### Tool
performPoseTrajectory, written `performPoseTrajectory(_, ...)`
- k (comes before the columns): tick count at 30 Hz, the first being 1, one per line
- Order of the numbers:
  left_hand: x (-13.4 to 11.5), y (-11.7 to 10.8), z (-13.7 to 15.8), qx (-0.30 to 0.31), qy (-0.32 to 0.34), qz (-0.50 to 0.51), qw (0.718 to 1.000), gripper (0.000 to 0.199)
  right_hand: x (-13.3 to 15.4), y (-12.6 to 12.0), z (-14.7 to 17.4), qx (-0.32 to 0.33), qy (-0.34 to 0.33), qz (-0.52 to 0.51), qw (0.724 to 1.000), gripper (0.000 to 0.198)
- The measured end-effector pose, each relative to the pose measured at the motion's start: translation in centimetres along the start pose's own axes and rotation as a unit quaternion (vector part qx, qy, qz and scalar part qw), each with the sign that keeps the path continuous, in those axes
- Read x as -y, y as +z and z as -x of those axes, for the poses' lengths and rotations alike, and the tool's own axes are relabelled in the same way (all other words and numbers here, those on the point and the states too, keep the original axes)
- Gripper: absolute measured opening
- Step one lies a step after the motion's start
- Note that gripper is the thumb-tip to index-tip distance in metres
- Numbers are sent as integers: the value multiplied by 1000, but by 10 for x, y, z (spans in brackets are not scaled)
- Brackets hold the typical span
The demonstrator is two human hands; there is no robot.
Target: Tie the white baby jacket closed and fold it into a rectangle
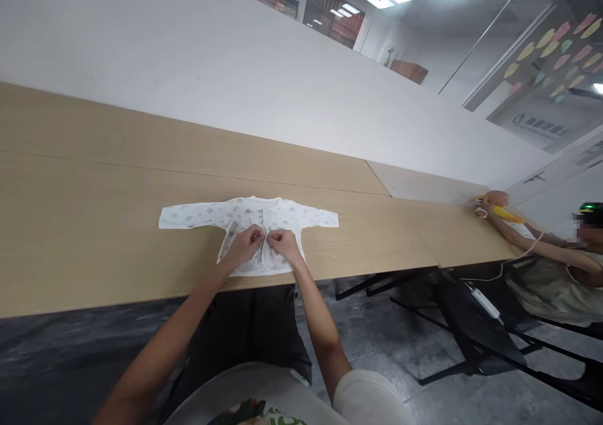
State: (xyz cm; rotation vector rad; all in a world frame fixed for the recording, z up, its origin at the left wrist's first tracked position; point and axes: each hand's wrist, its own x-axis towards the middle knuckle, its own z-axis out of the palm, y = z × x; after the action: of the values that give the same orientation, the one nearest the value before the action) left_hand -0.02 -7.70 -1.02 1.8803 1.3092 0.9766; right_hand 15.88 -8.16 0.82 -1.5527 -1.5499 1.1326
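Note:
A white baby shirt [252, 213] with a small print lies spread flat on the wooden table, its sleeves stretched out to both sides. Its front opening runs down the middle, between my hands. My left hand [245, 244] is closed in a pinch on the shirt's front, just left of the opening. On the other side of the opening, my right hand [283, 244] pinches the edge of the front panel. The two sets of fingertips are close together but apart. Whatever fastening lies under the fingers is too small to make out.
The long wooden table [94, 224] runs along a white wall [188, 86]. At the far right a co-worker [556, 274] handles a doll [498, 199] in yellow and white clothing. Black folding chairs [466, 324] stand below, with a white power strip [485, 301] on one.

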Motion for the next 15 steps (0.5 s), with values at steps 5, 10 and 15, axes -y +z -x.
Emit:
performPoseTrajectory(5,-3,0,1,-8,2,-28,1000,24,0,1,3,-4,-19,25,1000,15)
performPoseTrajectory(10,-3,3,4,-23,3,-11,1000,25,0,5,5,-37,-28,67,997,14)
performPoseTrajectory(15,-3,4,5,-46,-22,-55,997,21,4,9,6,-63,-59,156,984,11)
